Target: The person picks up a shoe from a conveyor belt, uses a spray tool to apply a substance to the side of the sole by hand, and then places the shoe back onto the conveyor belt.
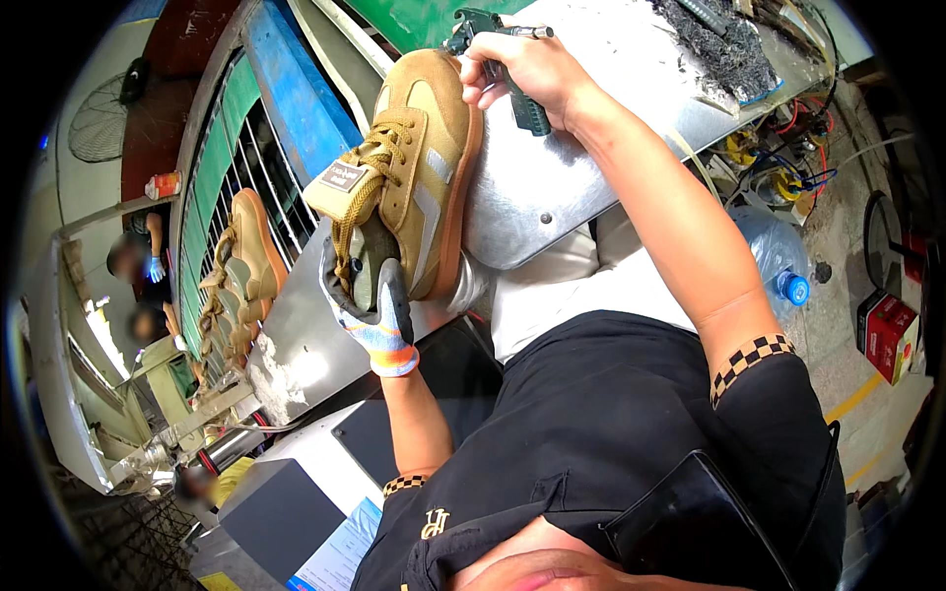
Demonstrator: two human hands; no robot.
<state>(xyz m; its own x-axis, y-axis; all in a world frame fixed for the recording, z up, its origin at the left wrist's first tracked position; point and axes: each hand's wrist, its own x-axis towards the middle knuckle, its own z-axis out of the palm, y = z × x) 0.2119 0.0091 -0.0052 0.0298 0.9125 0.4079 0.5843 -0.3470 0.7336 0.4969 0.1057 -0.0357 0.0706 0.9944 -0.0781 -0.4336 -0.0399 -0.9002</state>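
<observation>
A tan suede sneaker [431, 118] with grey side stripes, tan laces and a gum sole stands tilted in front of me, its toe pointing away. My left hand [379, 320], in a grey and light-blue work glove with an orange cuff, is closed round the heel, with fingers in the shoe opening. My bare right hand [537, 74] grips a dark green pistol-shaped tool [532, 113] with a short metal tube at its top. This tool is close beside the toe, over the steel table [522, 207]; whether it touches the shoe I cannot tell.
Several more tan sneakers [258, 246] stand at the left beside a green-framed rack [229, 128]. Dark fibrous debris [705, 49] covers the table's far right. A blue-capped water jug [771, 258], loose wires and a red box [887, 335] are at the right. Other people appear far left.
</observation>
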